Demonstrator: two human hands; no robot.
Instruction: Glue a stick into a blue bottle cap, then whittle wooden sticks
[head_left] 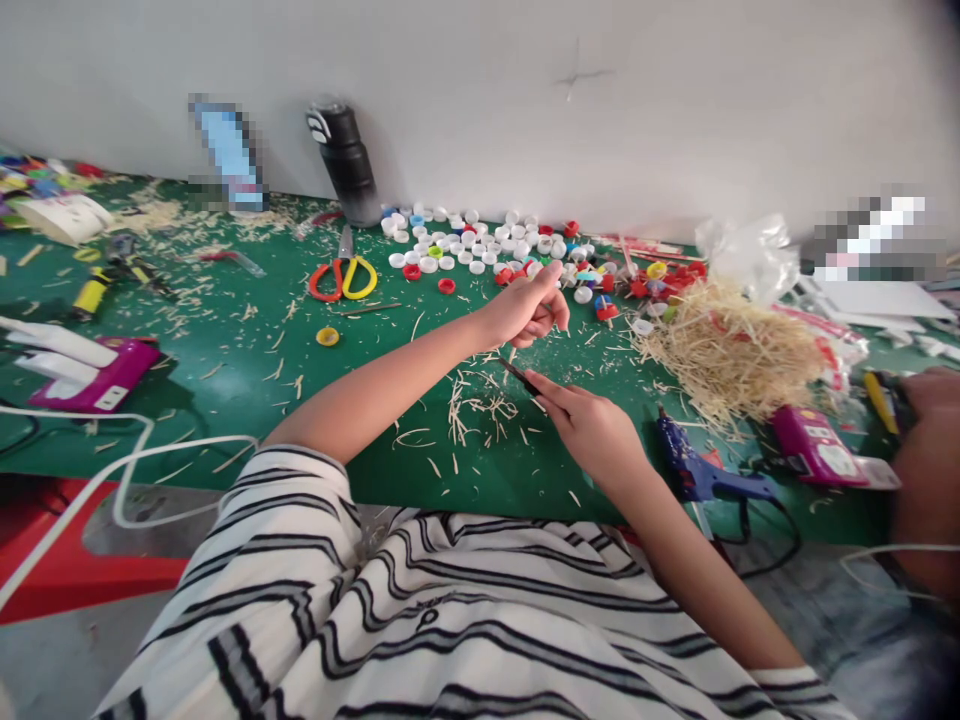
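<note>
Right hand (596, 430): fingers wrapped round the handle of a slim dark blade (516, 374), grip firm, the tip pointing up and away from me toward my other wrist. Left hand (529, 308): just beyond the tip, above the bench (390, 375), thumb stretched out, fingers curled in; a pale sliver (512, 353) shows just under them, but I cannot tell whether they grasp it or are clenched on nothing. Blade sits near the middle of the green surface, over a loose scatter of pale curled shavings (480, 408). Beyond my left hand, a spread of bottle caps (477, 267), mostly white, some red, blue and green, reaching back toward the wall (465, 90). Left of these, scissors (346, 264) with one orange and one yellow loop; a lone yellow cap (328, 337) nearer me; a dark bottle (346, 165) upright behind. To my right, a big straw-coloured heap (739, 350), a clear plastic bag (750, 258) behind it, a blue glue gun (697, 467) and a magenta box (814, 447) on the near side. Right edge: another person's hand (930, 392), close by a yellow-handled tool (880, 402); grip on it unclear.
</note>
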